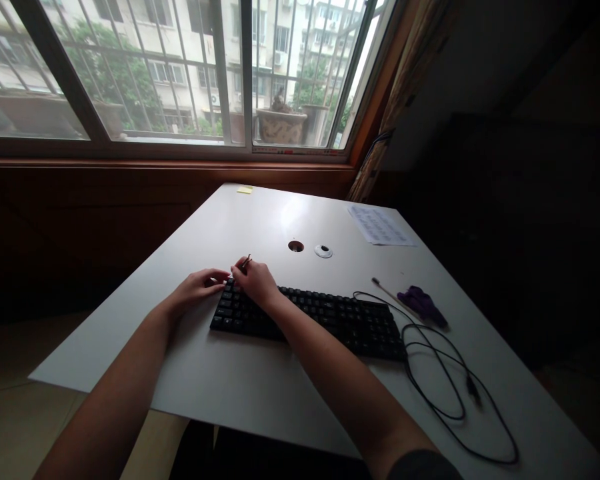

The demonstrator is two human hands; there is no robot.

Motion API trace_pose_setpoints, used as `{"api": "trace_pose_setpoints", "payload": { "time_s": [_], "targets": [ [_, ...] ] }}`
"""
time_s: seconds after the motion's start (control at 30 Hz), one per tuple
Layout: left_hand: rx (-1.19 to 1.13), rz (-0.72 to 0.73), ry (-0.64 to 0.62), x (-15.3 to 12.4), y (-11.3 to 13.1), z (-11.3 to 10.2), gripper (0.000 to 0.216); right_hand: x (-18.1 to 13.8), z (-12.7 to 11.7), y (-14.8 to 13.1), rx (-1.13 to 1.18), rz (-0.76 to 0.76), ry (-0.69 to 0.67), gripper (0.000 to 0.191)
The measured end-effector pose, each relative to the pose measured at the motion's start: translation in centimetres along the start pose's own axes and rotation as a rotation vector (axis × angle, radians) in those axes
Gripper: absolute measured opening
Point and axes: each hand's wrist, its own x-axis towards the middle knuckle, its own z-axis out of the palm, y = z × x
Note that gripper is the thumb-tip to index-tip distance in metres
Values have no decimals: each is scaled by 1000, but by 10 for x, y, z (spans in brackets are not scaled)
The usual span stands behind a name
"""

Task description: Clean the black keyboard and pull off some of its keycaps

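A black keyboard (325,310) lies flat on the white table in front of me. My left hand (200,287) is at its far left corner, the thumb and fingers closed on the edge there. Just beside it, over the same corner, my right hand (254,279) is closed around a thin dark tool (247,261), whose upper end sticks out above the fingers. The tool's lower end is hidden by the hand, so its kind does not show. My right forearm crosses above the middle of the keyboard and covers some keys.
The keyboard's black cable (443,357) loops over the right of the white table (190,373). A purple cloth (423,305) and a thin stick (395,297) lie nearby. Farther back are a round hole (296,247), its loose cover (323,251), printed sheets (380,225) and a yellow note (245,190).
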Motion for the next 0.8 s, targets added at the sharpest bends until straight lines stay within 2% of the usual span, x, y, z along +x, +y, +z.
{"api": "trace_pose_setpoints", "payload": {
  "time_s": [0.17,0.27,0.4,0.57,0.7,0.8],
  "targets": [
    [9,16,-31,1,0,0,39,5,11,-14,-341,-106,-63,21],
    [35,35,-29,2,1,0,35,12,15,-18,-388,-102,-88,23],
    [40,36,-26,4,2,0,36,13,13,-11,-264,32,-13,14],
    [55,-6,-32,7,-2,0,33,3,12,3,20,13,34,12],
    [32,-33,-38,7,-4,1,34,2,11,8,244,107,44,14],
    [42,-26,-38,6,-3,1,37,2,9,8,319,145,56,13]
  ]
}}
